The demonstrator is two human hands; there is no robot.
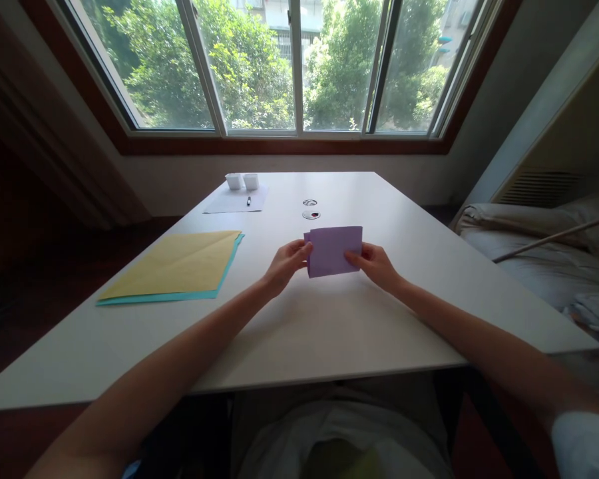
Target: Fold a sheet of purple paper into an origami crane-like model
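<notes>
A folded sheet of purple paper (332, 253) is held up just above the white table, its broad face toward me. My left hand (287, 263) pinches its left edge, where a second layer of the fold shows behind the front one. At the right edge my right hand (374, 263) grips it, thumb on the near face and the other fingers mostly hidden behind. The paper stands roughly upright between both hands.
On the left of the table (379, 326) lie yellow paper (180, 263) and teal paper (219, 286) beneath it. Farther back, a white sheet (229, 201) carries a pen (248, 200) and two small white containers (242, 181). Two round pieces (311, 215) lie beyond my hands.
</notes>
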